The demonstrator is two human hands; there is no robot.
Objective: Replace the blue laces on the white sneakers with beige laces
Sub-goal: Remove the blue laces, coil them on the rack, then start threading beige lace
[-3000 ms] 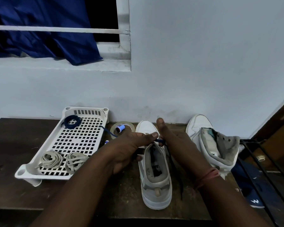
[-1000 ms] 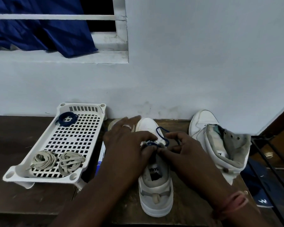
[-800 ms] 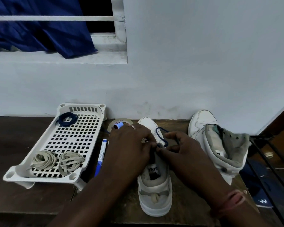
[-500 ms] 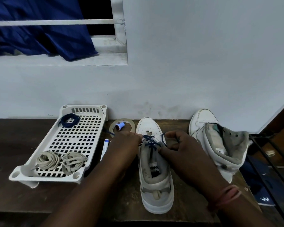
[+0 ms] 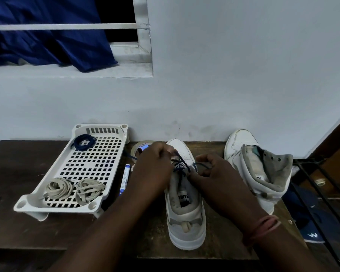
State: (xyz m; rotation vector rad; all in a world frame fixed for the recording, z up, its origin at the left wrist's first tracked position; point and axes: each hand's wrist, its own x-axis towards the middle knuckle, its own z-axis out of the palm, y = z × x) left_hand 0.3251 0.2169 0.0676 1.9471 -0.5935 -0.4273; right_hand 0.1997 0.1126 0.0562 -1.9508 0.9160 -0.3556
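the blue lace (image 5: pixel 182 167) is thin, limp and light, crossed through the front eyelets of the middle white sneaker (image 5: pixel 185 195) on the table (image 5: pixel 18 173). left hand (image 5: pixel 155 167) and right hand (image 5: pixel 214 173) each pinch a strand; best gripped close to an eyelet.

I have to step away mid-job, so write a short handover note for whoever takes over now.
Left hand and right hand each pinch the blue lace, which crosses only the eyelets nearest the toe of the middle sneaker.
The right sneaker shows no lace.
In the white tray: one coiled blue lace and two beige laces.
Done: one blue lace out.
Left: finish pulling this one, then lace both sneakers in beige.
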